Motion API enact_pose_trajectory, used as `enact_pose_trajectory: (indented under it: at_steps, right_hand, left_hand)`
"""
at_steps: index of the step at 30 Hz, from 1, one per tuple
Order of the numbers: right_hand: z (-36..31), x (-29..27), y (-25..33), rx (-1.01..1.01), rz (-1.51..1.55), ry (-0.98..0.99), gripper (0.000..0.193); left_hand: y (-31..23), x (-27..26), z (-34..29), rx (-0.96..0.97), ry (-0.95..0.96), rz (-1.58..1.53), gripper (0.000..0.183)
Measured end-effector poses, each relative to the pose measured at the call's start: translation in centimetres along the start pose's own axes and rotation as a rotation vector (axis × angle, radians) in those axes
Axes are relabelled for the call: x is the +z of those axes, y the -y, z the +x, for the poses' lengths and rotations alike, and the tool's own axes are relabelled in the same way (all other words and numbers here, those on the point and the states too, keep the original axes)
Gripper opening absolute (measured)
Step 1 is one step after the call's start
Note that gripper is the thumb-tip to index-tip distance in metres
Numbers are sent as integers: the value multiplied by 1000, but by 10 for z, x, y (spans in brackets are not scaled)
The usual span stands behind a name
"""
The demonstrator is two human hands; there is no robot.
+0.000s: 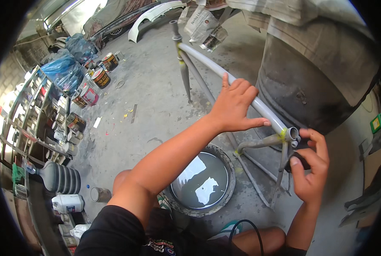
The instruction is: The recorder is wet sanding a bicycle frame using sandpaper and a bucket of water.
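Note:
A grey bicycle frame point(199, 55) stands tilted in front of me, with yellow-green patches at its tube joints. My left hand point(239, 104) lies over the top tube, fingers curled across it and thumb stretched along it toward the seat end. Beside the open end of the seat tube point(292, 133), my right hand point(312, 164) pinches a small dark piece point(300, 158), perhaps sandpaper, between thumb and fingers. Part of that piece is hidden by the fingers. Below the frame sits a round dark tub point(228, 187) of cloudy grey water.
A large dark drum point(301, 85), partly draped with cloth, stands just beyond the frame at right. Newspaper point(203, 27) hangs by the head tube. Paint cans point(101, 78), blue plastic bags point(62, 68), a loaded shelf point(32, 111) and a big water bottle point(60, 177) line the left.

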State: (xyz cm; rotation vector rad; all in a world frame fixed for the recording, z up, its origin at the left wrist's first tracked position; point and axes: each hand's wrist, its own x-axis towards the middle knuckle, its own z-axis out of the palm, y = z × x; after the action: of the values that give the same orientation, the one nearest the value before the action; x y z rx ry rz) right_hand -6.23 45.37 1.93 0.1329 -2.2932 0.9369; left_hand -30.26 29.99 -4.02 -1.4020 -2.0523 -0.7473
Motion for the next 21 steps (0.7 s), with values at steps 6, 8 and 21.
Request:
enact_pose_trajectory:
  at_steps: [6, 8, 21]
  right_hand:
    - [15, 55, 10, -11, -530, 129, 14]
    - [15, 65, 9, -7, -598, 121, 14]
    - [12, 76, -4, 104, -802, 108, 13]
  left_hand:
    - [13, -16, -11, -30, 31, -181, 45]
    - [26, -18, -20, -13, -99, -356, 45]
    - [246, -17, -115, -867, -418, -452, 55]
